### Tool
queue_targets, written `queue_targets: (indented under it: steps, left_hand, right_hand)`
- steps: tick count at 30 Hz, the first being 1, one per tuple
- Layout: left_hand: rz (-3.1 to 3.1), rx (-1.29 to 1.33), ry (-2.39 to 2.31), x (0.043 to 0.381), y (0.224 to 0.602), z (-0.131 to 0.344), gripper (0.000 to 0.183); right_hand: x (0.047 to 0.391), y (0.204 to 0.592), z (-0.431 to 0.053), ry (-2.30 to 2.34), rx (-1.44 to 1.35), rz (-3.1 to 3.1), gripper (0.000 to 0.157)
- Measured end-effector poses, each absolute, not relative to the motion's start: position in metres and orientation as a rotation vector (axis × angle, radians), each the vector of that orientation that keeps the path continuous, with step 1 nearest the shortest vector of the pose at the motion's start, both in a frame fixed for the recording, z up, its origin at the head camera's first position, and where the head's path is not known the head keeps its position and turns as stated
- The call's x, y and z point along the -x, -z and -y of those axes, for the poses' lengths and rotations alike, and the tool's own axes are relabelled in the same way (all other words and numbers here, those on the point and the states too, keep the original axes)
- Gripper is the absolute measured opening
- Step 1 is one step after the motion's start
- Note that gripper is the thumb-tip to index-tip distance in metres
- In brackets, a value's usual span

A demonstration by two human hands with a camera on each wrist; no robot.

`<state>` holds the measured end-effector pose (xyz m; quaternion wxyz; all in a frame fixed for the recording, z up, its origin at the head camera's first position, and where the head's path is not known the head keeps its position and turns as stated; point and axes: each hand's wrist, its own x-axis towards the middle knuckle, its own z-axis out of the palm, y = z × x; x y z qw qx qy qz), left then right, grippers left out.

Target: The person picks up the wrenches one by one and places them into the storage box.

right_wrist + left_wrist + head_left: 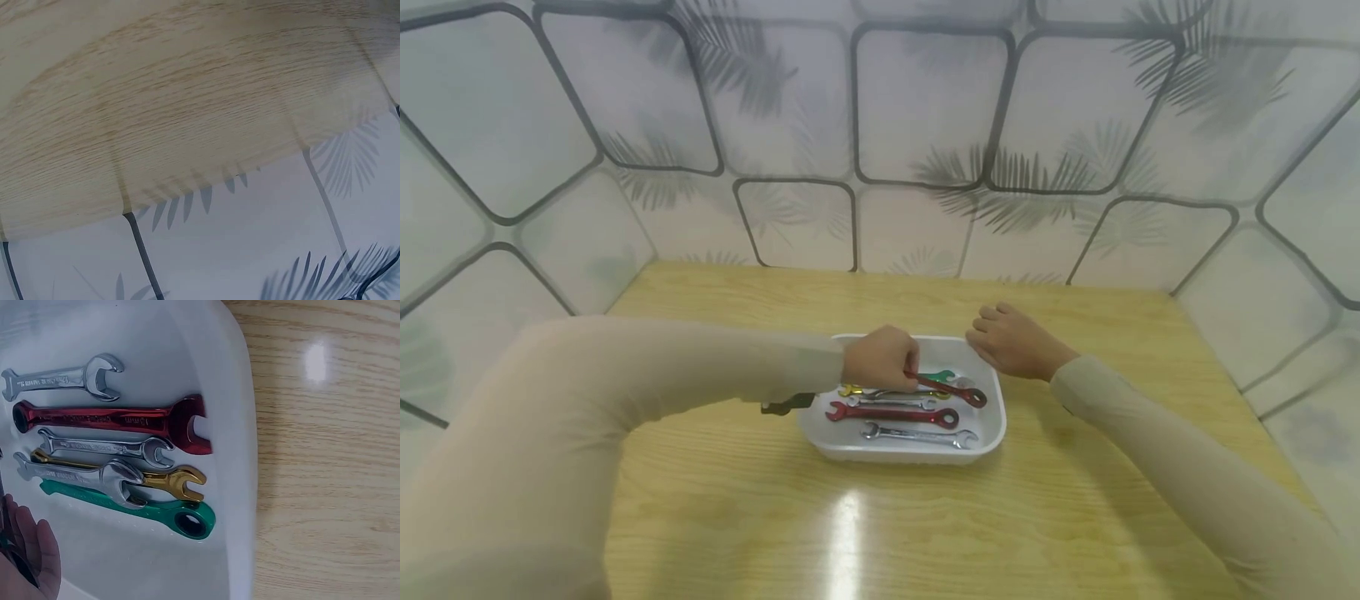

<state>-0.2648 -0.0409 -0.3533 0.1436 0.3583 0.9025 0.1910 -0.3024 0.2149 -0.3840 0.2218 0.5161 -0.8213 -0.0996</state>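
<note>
My left hand (883, 358) pinches a red ratcheting wrench (955, 387) above the white tray (827, 450), its ring end pointing right. The left wrist view shows only part of this hand's fingers (44, 556) at the left edge, with a dark stretch of wrench against them. Below it in the tray lie another red wrench (100, 417), a silver open-end wrench (56, 380), a smaller silver wrench (100, 445), a gold wrench (169, 480) and a green ratcheting wrench (150, 511). A further silver wrench (81, 477) crosses the gold and green ones. My right hand (1011, 340), loosely curled, is beside the tray's far right corner; contact is unclear.
The tray stands on a light wooden table (737, 508). Behind the table rises a pale wall covering (925, 108) with dark outlines and leaf prints. A dark wrist-worn device (786, 405) sits under the left sleeve, over the tray's left side.
</note>
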Motion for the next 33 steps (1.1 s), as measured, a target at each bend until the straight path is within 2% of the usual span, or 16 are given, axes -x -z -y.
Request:
queue_targets:
  steps: [17, 33]
  left_hand:
    - [-2.601, -0.975, -0.474, 0.2649, 0.3593, 0.0355, 0.011]
    - [-2.529, -1.053, -0.095, 0.2740, 0.3601, 0.0330, 0.014]
  right_hand:
    - [0.3023, 0.3830, -0.2149, 0.263, -1.429, 2.288, 0.012]
    - [0.3012, 0.3819, -0.2139, 0.268, -1.428, 2.298, 0.013]
